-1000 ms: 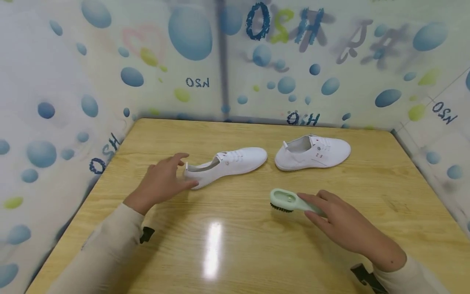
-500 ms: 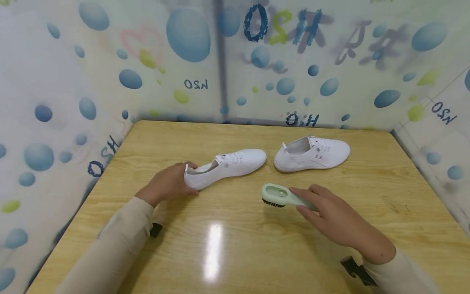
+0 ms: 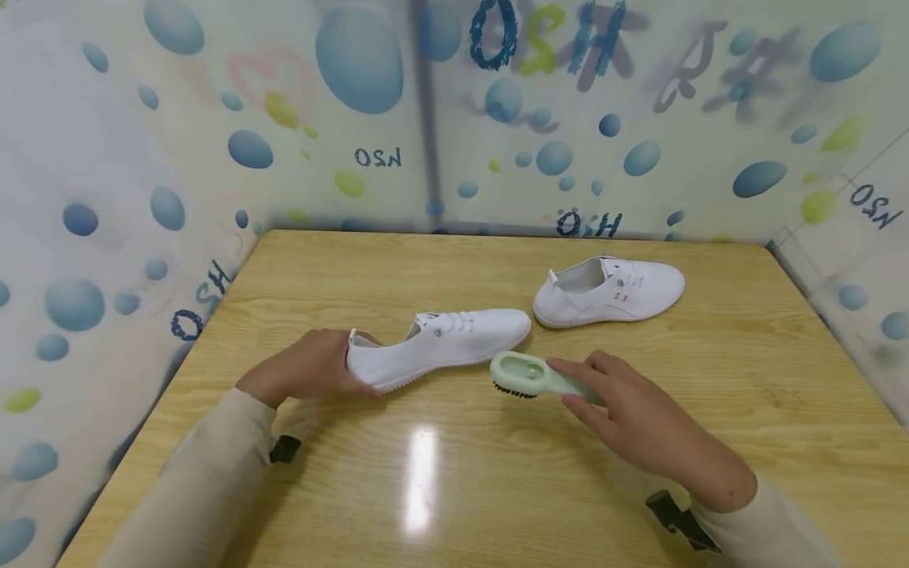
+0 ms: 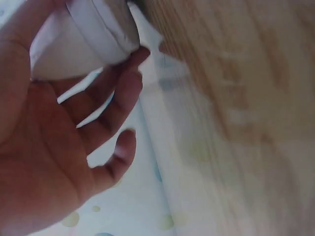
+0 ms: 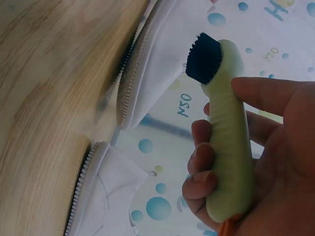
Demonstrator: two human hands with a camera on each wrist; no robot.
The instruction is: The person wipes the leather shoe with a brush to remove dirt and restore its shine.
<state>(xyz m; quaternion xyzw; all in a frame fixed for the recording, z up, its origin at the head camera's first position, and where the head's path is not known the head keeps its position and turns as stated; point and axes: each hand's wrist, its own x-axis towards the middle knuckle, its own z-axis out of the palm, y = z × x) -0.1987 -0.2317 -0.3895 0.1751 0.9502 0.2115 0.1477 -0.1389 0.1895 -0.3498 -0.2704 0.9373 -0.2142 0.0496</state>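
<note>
left hand (image 3: 312,367): partly curled, gripping heel of white shoe (image 3: 436,355) | right hand (image 3: 632,414): wrapped round green brush (image 3: 540,377), bristles down | second shoe (image 3: 611,304): on surface (image 3: 511,489) beyond right hand

free passage: the near tabletop (image 3: 497,489) between the left hand (image 3: 312,367) and the right hand (image 3: 642,426), and right of the far shoe (image 3: 604,300). obstructed: the middle, by the brush (image 3: 541,377) and the gripped shoe (image 3: 440,347); the far side, by the wall (image 3: 461,134).
</note>
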